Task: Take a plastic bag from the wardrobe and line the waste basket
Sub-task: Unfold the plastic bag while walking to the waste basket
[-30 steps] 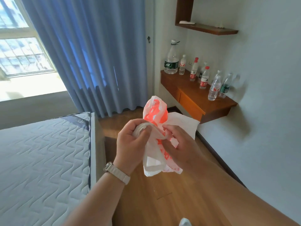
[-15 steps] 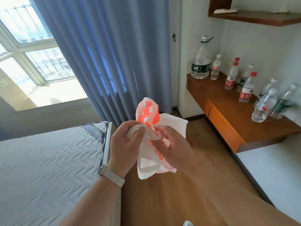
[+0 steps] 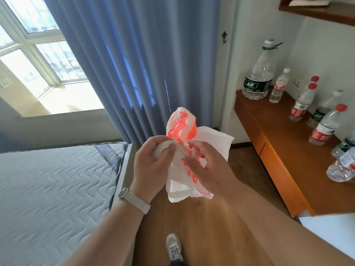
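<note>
Here, a person is holding a crumpled plastic bag [image 3: 194, 150] in front of the chest with both hands, above a wooden floor [image 3: 207, 223] and between a bed [image 3: 53, 189] on the left and a wooden table [image 3: 284, 143] on the right. The bag is thin and white, partly see-through, with orange-red patches and printed characters on it; its upper part is sticking up in a bunched orange-and-white loop, a plain white fold is spreading toward the right, and the lower end is hanging down below the hands in a folded white flap. The left hand [image 3: 151, 166], wearing a pale watch strap [image 3: 134, 200] at the wrist, is keeping a closed grip on a rolled white part of the bag, thumb pressing over it. The right hand [image 3: 209, 169] is pinching the bag just beside the left, its grip narrow on the plastic with the thumb and fingers gathering the film. Both hands are nearly touching each other across the bag. On the table, several water bottles are standing, among them a large clear bottle [image 3: 258, 73] with a dark label near the wall. A blue curtain [image 3: 134, 64] is hanging behind the bag, beside a bright window [image 3: 38, 60]. One shoe [image 3: 173, 248] is showing on the floor below.
</note>
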`<state>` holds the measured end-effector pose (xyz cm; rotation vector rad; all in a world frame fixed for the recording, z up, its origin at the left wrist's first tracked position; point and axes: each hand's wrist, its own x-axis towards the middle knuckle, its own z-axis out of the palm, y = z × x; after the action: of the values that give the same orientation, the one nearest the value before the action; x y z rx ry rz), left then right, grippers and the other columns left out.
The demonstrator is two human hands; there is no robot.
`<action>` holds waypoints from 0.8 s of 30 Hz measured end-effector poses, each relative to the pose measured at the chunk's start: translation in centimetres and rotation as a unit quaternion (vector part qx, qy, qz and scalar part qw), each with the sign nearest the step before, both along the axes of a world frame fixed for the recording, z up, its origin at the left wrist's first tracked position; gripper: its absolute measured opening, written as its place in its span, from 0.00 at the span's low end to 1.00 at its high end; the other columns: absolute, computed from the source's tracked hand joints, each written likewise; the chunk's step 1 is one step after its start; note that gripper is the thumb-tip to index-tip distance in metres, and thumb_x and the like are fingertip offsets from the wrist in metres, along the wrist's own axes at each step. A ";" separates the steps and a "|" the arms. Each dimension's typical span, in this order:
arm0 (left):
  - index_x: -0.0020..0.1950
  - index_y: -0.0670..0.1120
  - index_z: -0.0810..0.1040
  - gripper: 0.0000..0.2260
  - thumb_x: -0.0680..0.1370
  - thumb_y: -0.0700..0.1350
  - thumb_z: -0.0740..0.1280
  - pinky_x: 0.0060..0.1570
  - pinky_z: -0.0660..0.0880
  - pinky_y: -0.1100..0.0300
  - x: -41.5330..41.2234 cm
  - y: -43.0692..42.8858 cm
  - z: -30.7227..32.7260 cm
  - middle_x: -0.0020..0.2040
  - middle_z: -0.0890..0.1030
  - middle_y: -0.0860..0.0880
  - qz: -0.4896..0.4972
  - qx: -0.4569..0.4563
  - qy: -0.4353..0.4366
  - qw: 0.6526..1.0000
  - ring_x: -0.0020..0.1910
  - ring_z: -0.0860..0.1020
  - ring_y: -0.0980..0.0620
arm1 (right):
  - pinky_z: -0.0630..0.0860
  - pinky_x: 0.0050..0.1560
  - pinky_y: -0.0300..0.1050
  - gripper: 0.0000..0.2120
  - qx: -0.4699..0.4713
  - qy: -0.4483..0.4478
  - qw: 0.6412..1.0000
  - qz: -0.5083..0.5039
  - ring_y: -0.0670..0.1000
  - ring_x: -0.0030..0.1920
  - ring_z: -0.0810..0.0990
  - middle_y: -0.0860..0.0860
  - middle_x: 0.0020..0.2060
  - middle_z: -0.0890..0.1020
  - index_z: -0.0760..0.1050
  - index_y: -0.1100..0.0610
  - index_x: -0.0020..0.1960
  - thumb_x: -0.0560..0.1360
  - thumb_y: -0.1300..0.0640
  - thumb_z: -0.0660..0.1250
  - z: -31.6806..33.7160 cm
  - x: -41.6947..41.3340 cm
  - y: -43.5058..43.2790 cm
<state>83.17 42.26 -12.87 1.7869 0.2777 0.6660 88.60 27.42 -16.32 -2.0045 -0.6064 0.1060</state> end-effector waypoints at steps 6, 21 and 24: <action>0.47 0.47 0.82 0.06 0.75 0.36 0.70 0.41 0.79 0.62 7.4 4.8 -1.5 0.41 0.83 0.54 -0.016 -0.024 0.001 1.000 0.42 0.81 0.55 | 0.62 0.54 0.24 0.19 -0.029 -0.017 0.999 0.012 0.35 0.60 0.71 0.30 0.57 0.72 0.66 0.41 0.66 0.78 0.37 0.59 -1.3 7.4 4.8; 0.47 0.48 0.82 0.08 0.76 0.35 0.69 0.41 0.78 0.65 26.4 21.9 -0.6 0.43 0.83 0.53 -0.044 -0.048 -0.017 0.998 0.44 0.81 0.55 | 0.71 0.60 0.38 0.12 -0.019 -0.038 0.998 0.049 0.38 0.59 0.74 0.34 0.55 0.75 0.68 0.38 0.62 0.79 0.40 0.59 0.9 26.9 22.2; 0.46 0.47 0.82 0.08 0.76 0.34 0.69 0.42 0.79 0.62 29.0 24.5 -0.7 0.42 0.83 0.53 -0.030 -0.041 -0.025 0.998 0.43 0.81 0.55 | 0.71 0.58 0.37 0.10 -0.005 -0.025 0.997 0.072 0.38 0.58 0.74 0.33 0.54 0.76 0.68 0.36 0.60 0.79 0.40 0.60 0.9 30.0 25.1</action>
<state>112.17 66.78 -13.56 1.6920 0.2148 0.6471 118.60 52.54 -15.41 -1.9762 -0.7827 0.1456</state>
